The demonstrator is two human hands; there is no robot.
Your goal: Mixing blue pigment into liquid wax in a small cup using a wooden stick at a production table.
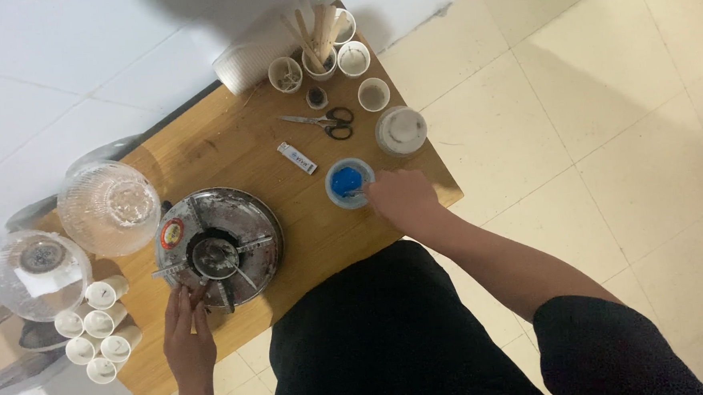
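Beside scissors (pixel 327 123), right hand (pixel 400 199) at blue cup (pixel 348 182)

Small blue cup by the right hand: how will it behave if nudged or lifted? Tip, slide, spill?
The small blue cup looks short and wide, so it probably slides on the wooden table rather than tipping. It looks like thin plastic, likely light. The right hand touches its rim; the blue contents may be liquid or wax, so a sharp push could spill them.

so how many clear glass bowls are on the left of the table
2. One ribbed glass bowl sits beside the round metal stove, at its upper left. The other glass bowl sits further left at the table's edge. Others may lie out of frame.
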